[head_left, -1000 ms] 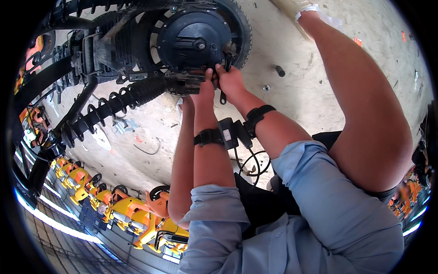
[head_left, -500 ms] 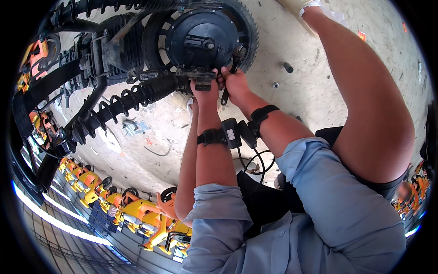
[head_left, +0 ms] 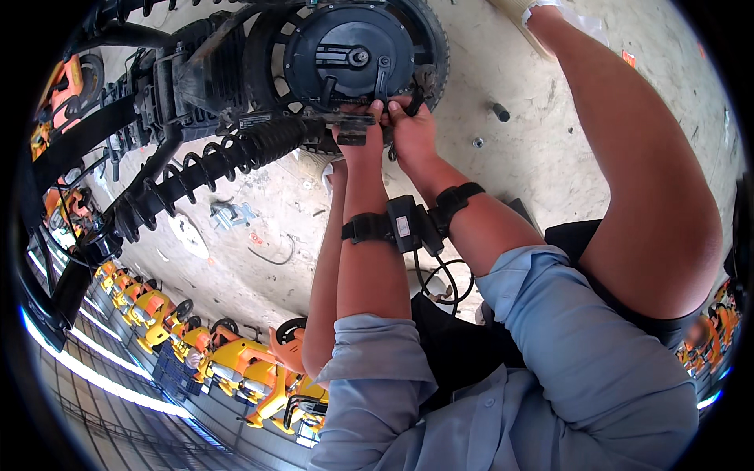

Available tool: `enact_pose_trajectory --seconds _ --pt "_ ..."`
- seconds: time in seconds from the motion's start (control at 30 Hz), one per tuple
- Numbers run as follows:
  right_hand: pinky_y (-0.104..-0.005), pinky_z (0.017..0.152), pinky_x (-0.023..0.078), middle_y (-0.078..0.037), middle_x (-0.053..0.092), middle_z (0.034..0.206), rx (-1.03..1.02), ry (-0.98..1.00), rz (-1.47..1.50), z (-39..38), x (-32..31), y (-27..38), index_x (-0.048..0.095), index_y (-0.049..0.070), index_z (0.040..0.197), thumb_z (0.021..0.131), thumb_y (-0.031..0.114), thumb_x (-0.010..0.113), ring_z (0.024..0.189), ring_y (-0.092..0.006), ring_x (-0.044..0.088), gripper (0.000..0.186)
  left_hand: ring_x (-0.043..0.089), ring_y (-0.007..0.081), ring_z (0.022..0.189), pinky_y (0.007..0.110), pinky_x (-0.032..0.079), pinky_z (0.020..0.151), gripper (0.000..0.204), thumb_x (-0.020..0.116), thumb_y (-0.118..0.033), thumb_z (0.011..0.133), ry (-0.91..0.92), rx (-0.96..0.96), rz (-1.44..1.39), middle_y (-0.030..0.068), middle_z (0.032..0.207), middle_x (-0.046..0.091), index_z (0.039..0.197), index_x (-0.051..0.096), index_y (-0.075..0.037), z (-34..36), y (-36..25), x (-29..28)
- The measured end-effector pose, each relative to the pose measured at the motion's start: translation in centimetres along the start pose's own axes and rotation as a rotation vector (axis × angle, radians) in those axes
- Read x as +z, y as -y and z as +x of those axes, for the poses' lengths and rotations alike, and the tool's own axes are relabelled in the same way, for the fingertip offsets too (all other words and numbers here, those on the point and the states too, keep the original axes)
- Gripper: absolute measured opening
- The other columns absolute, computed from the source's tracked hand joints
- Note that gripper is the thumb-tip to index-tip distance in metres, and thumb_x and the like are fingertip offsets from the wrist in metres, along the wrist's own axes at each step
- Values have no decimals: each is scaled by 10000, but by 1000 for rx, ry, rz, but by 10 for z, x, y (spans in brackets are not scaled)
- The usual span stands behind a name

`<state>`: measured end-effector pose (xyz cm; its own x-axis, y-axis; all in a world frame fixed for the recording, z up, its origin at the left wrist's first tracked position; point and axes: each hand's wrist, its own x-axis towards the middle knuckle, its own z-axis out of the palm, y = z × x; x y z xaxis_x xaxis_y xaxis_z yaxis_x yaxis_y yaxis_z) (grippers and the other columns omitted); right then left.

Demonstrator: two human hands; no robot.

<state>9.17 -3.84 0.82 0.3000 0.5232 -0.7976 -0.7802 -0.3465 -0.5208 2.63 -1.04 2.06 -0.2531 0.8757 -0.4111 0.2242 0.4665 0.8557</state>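
A black wheel hub [head_left: 345, 35] with a central axle bolt sits in a tyred wheel [head_left: 436, 55] at the top of the view. A small brake arm [head_left: 382, 74] stands out from the hub's face. My left hand [head_left: 364, 135] is closed at the hub's lower edge, partly behind a dark bracket [head_left: 353, 132]; what its fingers pinch is hidden. Right beside it, my right hand [head_left: 414, 135] is closed around a dark wrench [head_left: 416, 100], the thumb touching near the left thumb. The wrench's jaw end lies against the tyre side.
A black coil-spring shock absorber [head_left: 212, 169] runs along the left of the hands. On the floor lie a dark cylindrical piece [head_left: 501, 112], a nut [head_left: 477, 143] and a blue-grey part [head_left: 232, 214]. Yellow and orange scooters [head_left: 243, 365] stand in a row at lower left.
Both hands have shifted slightly up against the hub's lower edge, with the thumbs closer together. The wrench has tilted and moved with the right hand. The brake arm shows more plainly now.
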Motion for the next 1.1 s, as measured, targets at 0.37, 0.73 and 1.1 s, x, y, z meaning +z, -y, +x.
enact_pose_trajectory --seconds 0.37,0.73,1.1 --pt "-264 506 395 -33 619 758 301 115 -138 3 -13 42 621 38 899 897 183 657 605 -105 520 150 622 157 818 302 492 768 308 782 -67 756 -59 -21 35 83 879 666 967 570 7 2 15 -4" --pt "-279 523 397 -40 573 700 430 101 -49 15 -8 26 569 54 826 918 168 629 602 -134 512 158 599 168 804 314 489 751 350 721 -38 814 -33 -170 -138 91 942 623 1085 504 -1 -2 13 -3" --pt "-275 571 445 -36 597 751 114 156 -80 15 -19 6 594 29 937 916 97 608 647 -122 543 72 583 193 915 314 465 822 310 718 -118 836 -1 -170 -29 112 1011 619 1073 572 21 -5 6 0"
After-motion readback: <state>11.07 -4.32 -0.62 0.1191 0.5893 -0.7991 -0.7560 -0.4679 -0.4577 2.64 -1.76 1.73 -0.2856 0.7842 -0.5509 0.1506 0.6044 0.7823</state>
